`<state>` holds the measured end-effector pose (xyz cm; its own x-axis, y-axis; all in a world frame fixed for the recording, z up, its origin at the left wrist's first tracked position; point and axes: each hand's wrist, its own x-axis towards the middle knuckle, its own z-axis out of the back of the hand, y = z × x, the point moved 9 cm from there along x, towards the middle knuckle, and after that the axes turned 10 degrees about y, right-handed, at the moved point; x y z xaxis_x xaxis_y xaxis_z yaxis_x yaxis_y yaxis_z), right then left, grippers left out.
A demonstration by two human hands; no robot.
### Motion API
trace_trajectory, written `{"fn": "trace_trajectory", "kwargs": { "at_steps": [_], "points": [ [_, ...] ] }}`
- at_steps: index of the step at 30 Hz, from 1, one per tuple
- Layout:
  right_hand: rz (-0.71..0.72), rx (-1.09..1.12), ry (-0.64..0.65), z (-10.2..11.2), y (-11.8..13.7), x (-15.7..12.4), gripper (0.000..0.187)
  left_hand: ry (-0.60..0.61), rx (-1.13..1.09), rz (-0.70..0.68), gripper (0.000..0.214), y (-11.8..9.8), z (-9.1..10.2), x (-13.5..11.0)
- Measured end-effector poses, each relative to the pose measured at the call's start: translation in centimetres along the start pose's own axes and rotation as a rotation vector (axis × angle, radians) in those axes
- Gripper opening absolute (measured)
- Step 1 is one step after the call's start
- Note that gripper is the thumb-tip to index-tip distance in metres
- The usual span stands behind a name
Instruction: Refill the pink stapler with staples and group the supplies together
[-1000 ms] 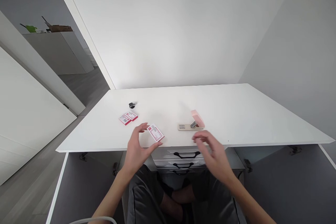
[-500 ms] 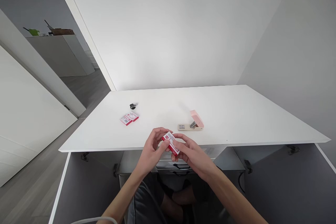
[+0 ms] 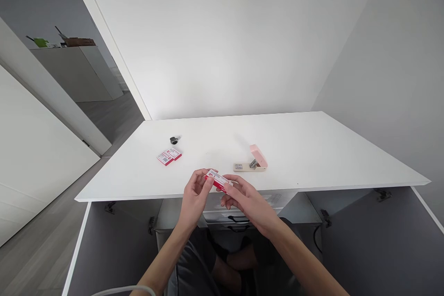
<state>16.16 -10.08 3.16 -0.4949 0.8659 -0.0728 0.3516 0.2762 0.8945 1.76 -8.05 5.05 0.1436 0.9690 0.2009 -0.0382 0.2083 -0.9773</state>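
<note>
A small red and white staple box (image 3: 217,179) is held between both hands just above the near edge of the white table (image 3: 312,148). My left hand (image 3: 194,196) pinches its left end. My right hand (image 3: 248,201) grips its right end from below with curled fingers. A pink stapler (image 3: 252,163) lies flipped open on the table just beyond my right hand. Two more red and white staple boxes (image 3: 169,156) lie side by side to the left, with a small black binder clip (image 3: 174,139) behind them.
Below the table edge are white drawers with black handles (image 3: 239,218), and open cabinet doors to either side. A white wall stands behind the table. A doorway at left leads to a room with a cabinet (image 3: 74,71).
My left hand lifted the staple box off the table and my right hand joined it. The box now lies flatter between the two hands than half a second ago.
</note>
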Motion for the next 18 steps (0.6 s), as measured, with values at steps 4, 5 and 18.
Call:
{"fn": "trace_trajectory", "kwargs": {
  "at_steps": [4,5,18],
  "points": [
    [0.049,-0.274,-0.016,0.4,0.0,0.7,0.05,-0.061,0.03,0.002,0.035,0.3,0.9,0.1],
    [0.062,-0.32,-0.017,0.4,-0.1,0.9,0.049,-0.069,0.026,0.002,0.035,0.5,1.1,0.2],
    [0.149,-0.058,-0.051,0.5,-0.9,4.2,0.051,-0.151,0.118,-0.083,0.033,-0.7,3.5,1.5]
  ]
}}
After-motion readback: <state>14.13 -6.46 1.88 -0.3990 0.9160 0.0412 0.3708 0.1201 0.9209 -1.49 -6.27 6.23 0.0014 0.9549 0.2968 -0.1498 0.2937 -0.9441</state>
